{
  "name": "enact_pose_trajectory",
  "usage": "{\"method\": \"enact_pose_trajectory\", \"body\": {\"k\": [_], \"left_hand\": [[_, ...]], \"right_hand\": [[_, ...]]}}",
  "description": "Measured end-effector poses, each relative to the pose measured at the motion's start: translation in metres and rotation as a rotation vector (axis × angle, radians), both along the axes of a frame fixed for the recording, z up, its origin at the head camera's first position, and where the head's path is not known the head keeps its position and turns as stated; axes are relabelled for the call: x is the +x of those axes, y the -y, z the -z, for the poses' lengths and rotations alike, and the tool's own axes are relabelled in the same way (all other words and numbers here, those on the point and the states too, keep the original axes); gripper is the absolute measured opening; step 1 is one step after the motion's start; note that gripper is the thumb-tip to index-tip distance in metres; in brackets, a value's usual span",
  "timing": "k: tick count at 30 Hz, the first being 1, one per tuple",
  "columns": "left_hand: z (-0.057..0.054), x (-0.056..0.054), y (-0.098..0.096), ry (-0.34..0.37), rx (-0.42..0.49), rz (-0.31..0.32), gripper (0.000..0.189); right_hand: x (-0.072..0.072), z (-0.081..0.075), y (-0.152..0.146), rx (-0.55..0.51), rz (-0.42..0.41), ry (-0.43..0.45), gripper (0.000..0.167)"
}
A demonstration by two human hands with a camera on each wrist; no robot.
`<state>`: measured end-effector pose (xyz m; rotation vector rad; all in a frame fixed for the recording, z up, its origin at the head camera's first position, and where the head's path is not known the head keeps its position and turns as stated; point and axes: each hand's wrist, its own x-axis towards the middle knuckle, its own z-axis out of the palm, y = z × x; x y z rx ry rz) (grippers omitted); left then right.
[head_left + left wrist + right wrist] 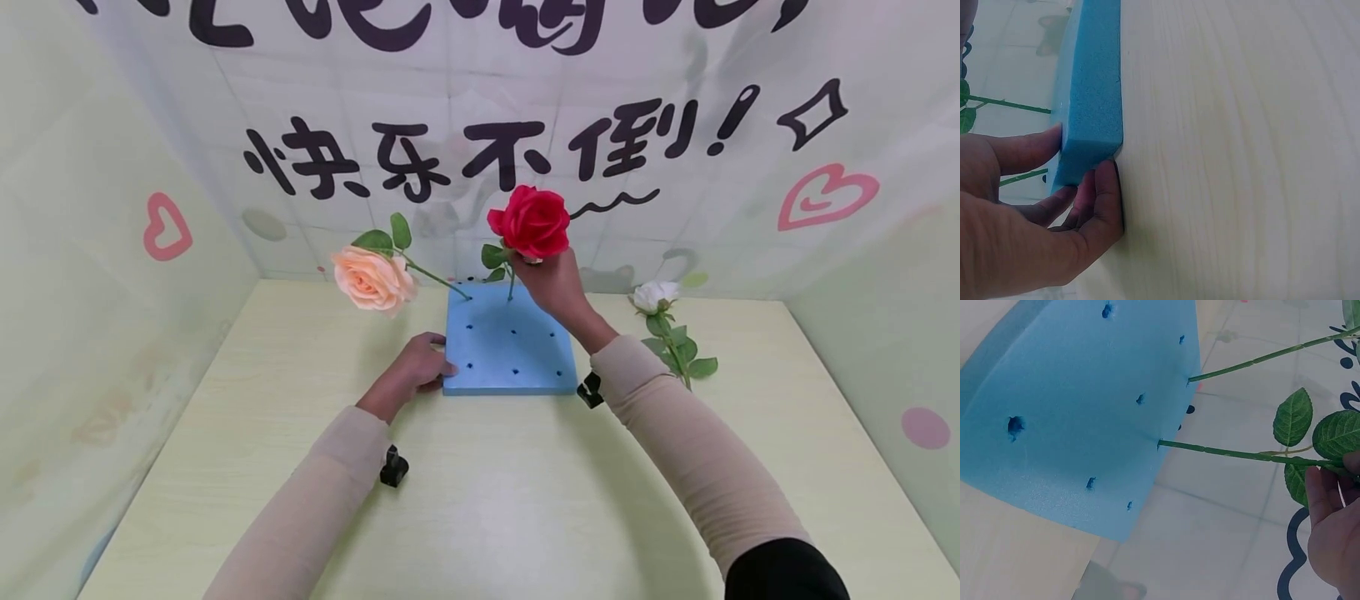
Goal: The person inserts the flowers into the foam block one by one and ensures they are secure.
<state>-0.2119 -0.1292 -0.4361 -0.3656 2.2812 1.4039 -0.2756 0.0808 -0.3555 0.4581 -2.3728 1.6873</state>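
A blue foam block (517, 350) dotted with holes lies on the table. My left hand (418, 363) grips its left edge; in the left wrist view the thumb (1035, 149) lies on the top face and the fingers bend against the side. Above the block, my right hand (553, 287) holds a red rose (534, 222) by the stem just under the bloom. In the right wrist view, the lower end of this stem (1222, 452) sits in a back-row hole. A peach rose (372, 279) stands in the back-left hole, leaning left.
A white rose (656, 297) with green leaves lies on the table (480, 500) to the right of the block. Behind the table hangs a printed cloth (420, 92) with black lettering, and similar cloth closes both sides.
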Motion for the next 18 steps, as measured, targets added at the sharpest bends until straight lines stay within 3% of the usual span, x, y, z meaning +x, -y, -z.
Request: {"method": "enact_pose_trajectory", "body": {"k": [10, 18], "left_hand": [[0.001, 0.000, 0.000, 0.002, 0.009, -0.003, 0.057], [0.001, -0.002, 0.001, 0.014, 0.004, -0.004, 0.057]], "right_hand": [[0.003, -0.004, -0.004, 0.077, 0.005, -0.004, 0.052], [-0.001, -0.015, -0.009, 0.294, -0.006, -0.094, 0.028]]}}
